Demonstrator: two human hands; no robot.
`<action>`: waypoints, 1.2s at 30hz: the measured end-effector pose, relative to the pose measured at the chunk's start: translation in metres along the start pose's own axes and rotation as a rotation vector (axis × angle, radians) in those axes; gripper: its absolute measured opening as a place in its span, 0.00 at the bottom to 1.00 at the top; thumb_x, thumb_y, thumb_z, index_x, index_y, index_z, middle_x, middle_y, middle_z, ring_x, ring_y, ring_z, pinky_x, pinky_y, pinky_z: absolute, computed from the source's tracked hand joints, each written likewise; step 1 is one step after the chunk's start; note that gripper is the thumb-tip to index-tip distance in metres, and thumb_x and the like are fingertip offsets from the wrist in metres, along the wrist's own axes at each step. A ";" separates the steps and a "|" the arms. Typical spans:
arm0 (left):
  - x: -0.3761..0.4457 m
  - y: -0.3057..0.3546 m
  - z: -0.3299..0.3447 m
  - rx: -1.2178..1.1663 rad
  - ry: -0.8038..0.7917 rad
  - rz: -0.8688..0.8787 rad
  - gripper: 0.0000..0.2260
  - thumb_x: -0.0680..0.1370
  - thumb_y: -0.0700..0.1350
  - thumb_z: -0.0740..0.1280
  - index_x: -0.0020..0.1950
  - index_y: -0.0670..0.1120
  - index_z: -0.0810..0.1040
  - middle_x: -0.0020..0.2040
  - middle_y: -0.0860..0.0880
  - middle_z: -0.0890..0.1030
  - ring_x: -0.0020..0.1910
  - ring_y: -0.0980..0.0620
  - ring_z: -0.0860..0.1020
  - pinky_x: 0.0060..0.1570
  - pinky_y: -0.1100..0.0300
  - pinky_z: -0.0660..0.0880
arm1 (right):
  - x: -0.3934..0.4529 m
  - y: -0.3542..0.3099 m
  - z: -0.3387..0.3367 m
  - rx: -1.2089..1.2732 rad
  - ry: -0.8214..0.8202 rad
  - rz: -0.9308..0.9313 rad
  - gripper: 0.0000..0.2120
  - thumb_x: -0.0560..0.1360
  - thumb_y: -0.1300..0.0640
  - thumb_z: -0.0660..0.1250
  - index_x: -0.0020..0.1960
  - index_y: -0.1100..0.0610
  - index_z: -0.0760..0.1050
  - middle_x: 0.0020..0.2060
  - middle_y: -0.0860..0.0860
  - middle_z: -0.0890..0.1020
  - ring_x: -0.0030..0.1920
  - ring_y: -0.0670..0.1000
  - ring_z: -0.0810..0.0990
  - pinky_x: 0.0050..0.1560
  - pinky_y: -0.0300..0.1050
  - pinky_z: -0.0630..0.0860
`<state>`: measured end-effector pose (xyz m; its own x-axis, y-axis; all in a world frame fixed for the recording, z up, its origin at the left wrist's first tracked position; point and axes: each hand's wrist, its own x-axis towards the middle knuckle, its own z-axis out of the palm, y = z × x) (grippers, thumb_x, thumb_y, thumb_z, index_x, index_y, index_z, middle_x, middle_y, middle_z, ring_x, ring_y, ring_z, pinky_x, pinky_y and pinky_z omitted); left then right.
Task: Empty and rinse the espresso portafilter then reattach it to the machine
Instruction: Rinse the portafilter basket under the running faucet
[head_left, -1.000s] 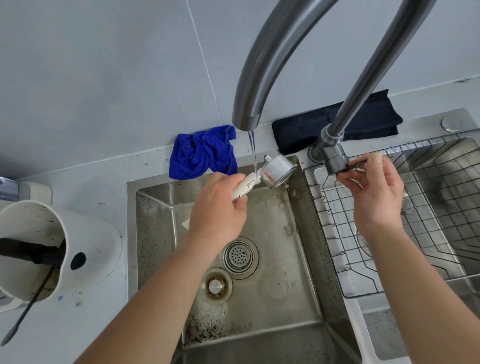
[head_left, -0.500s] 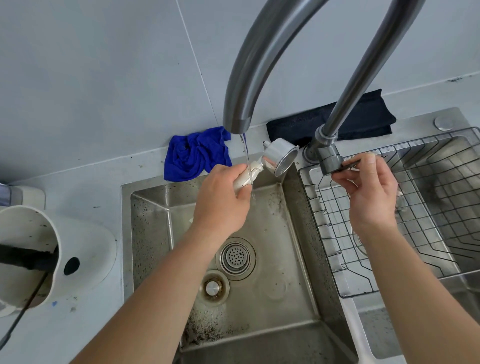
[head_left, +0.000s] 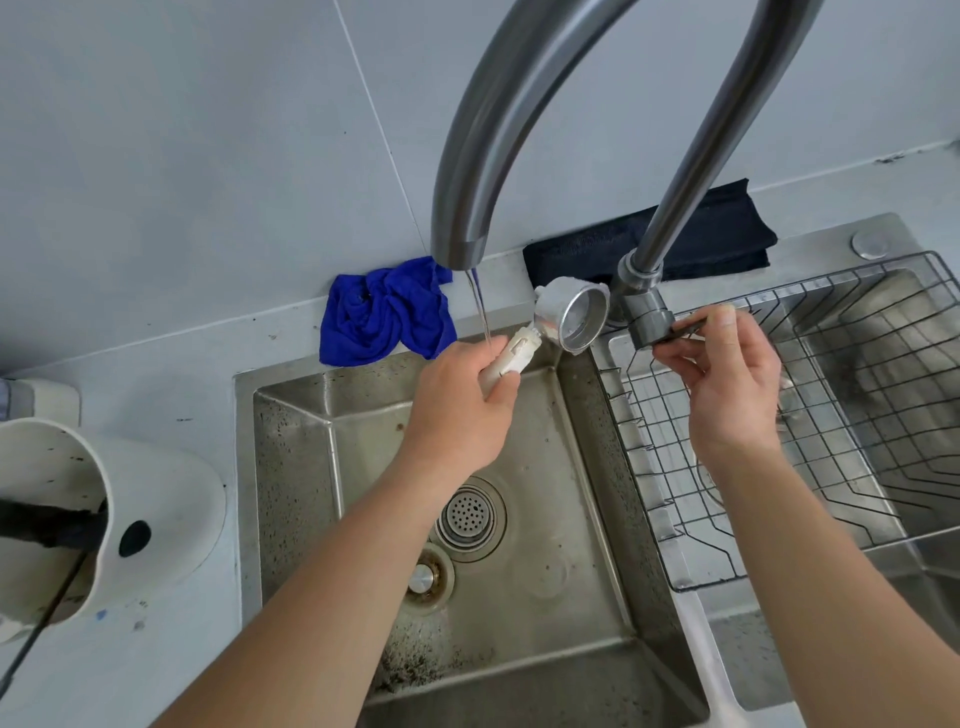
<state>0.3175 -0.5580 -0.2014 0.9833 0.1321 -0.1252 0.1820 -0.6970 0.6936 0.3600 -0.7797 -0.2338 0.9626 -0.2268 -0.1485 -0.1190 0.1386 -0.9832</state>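
My left hand (head_left: 465, 405) grips the cream handle of the portafilter (head_left: 569, 317), held over the back of the steel sink (head_left: 291, 467). Its silver basket tilts to the right, open side facing me. A thin stream of water runs from the tall curved faucet spout (head_left: 462, 228) onto the handle and my fingers, left of the basket. My right hand (head_left: 727, 384) pinches the dark faucet lever (head_left: 685, 327) at the faucet base.
Coffee grounds speckle the sink walls and floor around the drain strainer (head_left: 470, 517). A wire dish rack (head_left: 779, 441) fills the right basin. A blue cloth (head_left: 384, 312) and a dark cloth (head_left: 717, 239) lie behind the sink. A white container (head_left: 104, 509) stands left.
The portafilter has risen and shifted right, so the basket sits beside the faucet base. The water stream has become slightly stronger. My right hand stays on the lever.
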 end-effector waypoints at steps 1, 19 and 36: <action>-0.002 -0.002 0.000 -0.015 -0.011 -0.014 0.12 0.78 0.45 0.65 0.60 0.50 0.80 0.40 0.52 0.76 0.37 0.57 0.72 0.36 0.72 0.66 | 0.000 0.000 0.000 0.001 0.002 -0.001 0.12 0.77 0.43 0.63 0.39 0.45 0.80 0.37 0.46 0.83 0.39 0.51 0.82 0.52 0.46 0.82; -0.054 -0.043 -0.016 -0.387 -0.104 -0.319 0.15 0.78 0.43 0.65 0.53 0.64 0.81 0.40 0.50 0.83 0.39 0.48 0.83 0.37 0.53 0.81 | 0.000 0.001 -0.002 -0.031 -0.006 -0.020 0.13 0.81 0.47 0.62 0.41 0.49 0.80 0.39 0.46 0.84 0.42 0.53 0.83 0.52 0.46 0.82; -0.060 -0.051 -0.032 -0.416 -0.094 -0.350 0.16 0.73 0.42 0.74 0.54 0.61 0.79 0.43 0.50 0.85 0.37 0.49 0.84 0.34 0.54 0.82 | -0.001 -0.002 -0.003 -0.056 -0.017 -0.015 0.13 0.80 0.46 0.62 0.40 0.46 0.80 0.39 0.45 0.84 0.41 0.51 0.84 0.51 0.44 0.82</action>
<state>0.2488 -0.5079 -0.2071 0.8638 0.2297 -0.4484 0.5001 -0.2829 0.8184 0.3589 -0.7831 -0.2326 0.9682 -0.2123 -0.1320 -0.1173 0.0807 -0.9898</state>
